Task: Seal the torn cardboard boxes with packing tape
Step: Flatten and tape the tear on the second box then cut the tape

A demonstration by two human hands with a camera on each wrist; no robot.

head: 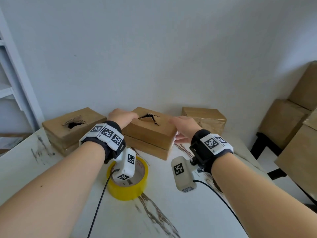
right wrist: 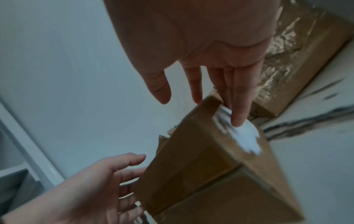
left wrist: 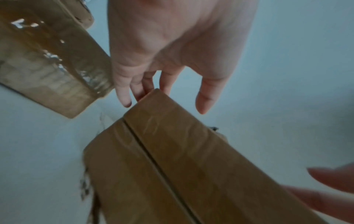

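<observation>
Cardboard torn box [head: 151, 129], hands [head: 122, 117] flanking

Three brown boxes [head: 149, 131] in a row, two torn; yellow tape roll [head: 127, 188] flat, nearer

Torn box [head: 151, 129]: matt brown cardbd. Right box [head: 205, 117]: glossy crinkled tape. Table [head: 51, 169]: smooth marble-look.

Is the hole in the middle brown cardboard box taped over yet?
Not yet: the middle brown cardboard box shows a dark open tear on top.
</observation>
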